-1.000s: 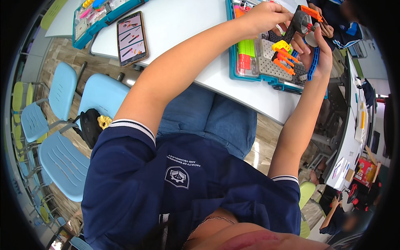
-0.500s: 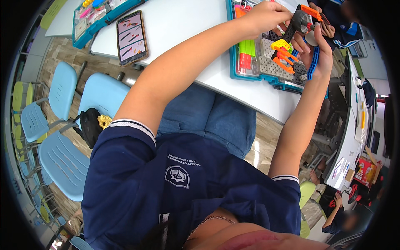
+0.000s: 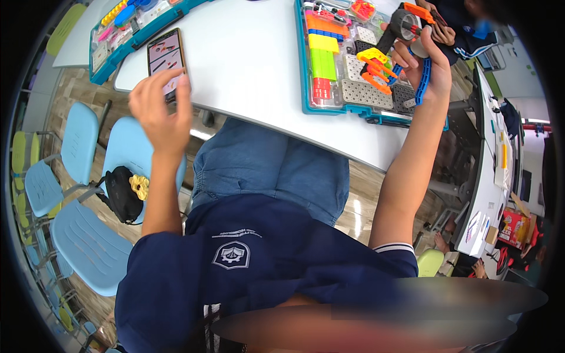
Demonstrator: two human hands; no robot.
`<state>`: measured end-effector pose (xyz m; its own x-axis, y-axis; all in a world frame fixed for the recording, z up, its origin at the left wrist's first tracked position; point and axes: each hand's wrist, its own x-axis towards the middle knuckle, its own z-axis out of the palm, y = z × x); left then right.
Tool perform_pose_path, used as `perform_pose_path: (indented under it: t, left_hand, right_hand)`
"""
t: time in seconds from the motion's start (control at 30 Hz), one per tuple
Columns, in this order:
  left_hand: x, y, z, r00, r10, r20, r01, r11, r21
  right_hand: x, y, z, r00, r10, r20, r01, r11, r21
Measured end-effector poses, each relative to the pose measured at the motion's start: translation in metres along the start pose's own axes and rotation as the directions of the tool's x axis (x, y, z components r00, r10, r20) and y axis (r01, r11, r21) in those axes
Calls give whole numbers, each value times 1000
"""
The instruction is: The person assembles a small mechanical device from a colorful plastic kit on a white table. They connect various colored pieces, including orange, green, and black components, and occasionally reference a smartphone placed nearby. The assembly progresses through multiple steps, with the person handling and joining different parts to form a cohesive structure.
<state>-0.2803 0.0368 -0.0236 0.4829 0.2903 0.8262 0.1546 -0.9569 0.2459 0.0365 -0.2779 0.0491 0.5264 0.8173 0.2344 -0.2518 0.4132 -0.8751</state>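
My right hand [image 3: 432,73] grips a building-kit model [image 3: 385,41] over the right part of the table. The model has a dark wheel with a clear hub, black beams, blue curved pieces, and orange and yellow parts. Far from it, at the table's left, my left hand [image 3: 160,109] hovers at the near end of a phone [image 3: 165,53]. Its index finger and thumb are apart and nothing is held; whether a fingertip touches the screen cannot be made out. The lit phone screen shows pictures of parts.
Beneath the model lies a teal case [image 3: 306,88] of sorted colourful plastic pieces. Another teal parts case [image 3: 132,47] is at the far left of the white table [image 3: 247,65]. Light blue chairs [image 3: 88,247] stand at left, one with a black bag [image 3: 122,194]. Another person's hands [image 3: 441,32] are at the far right.
My left hand has let go of the model and swung left to the phone. My right hand still holds the model in much the same place. The view has shifted slightly.
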Motion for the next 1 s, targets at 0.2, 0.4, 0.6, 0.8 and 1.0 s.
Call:
perform_pose_path:
  t: [0.2,0.4,0.6,0.8,1.0]
  left_hand:
    - [-22,-28,-19,966,-131,224,68,961,269]
    - [-32,-25,-21,929,-138,342,3,931,366]
    - [-37,-20,-27,923,-128,362,-1,942,334]
    - [-41,-17,-27,924,-139,357,23,950,313]
    - [-41,-17,-25,926,-147,347,35,951,307]
  right_hand:
    - [0,-1,8,991,71,-112,-80,994,-75]
    - [0,-1,9,989,96,-117,-111,985,-132]
    - [0,0,9,987,105,-125,-124,980,-154]
    - [0,1,9,986,106,-128,-126,979,-163]
    - [1,3,10,985,81,-155,-110,976,-187]
